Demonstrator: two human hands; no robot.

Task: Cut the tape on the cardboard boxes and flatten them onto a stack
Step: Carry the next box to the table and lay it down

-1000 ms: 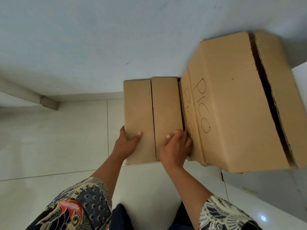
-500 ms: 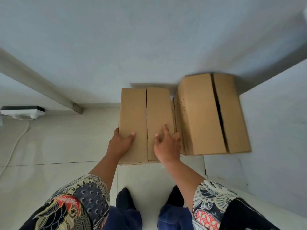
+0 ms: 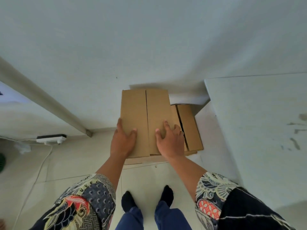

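Observation:
A brown cardboard box [image 3: 144, 113] with a centre seam between its top flaps is lifted in front of me. My left hand [image 3: 123, 138] holds its left near edge, thumb on top. My right hand [image 3: 170, 140] lies on the right flap with spread fingers curling over the box's right edge. Lower and to the right, a second cardboard box [image 3: 190, 127] with a dark gap between its flaps stands on the floor against the wall. More flat cardboard [image 3: 142, 161] shows under the lifted box's near edge.
White walls close in ahead and on the right [image 3: 257, 130]. A white and black power strip [image 3: 51, 138] with a cable lies on the tiled floor at the left. My feet in dark socks [image 3: 147, 196] stand just behind the boxes.
The left box has come up towards me in both hands and now overlaps the right box. The view has risen, so the right box looks smaller and lower.

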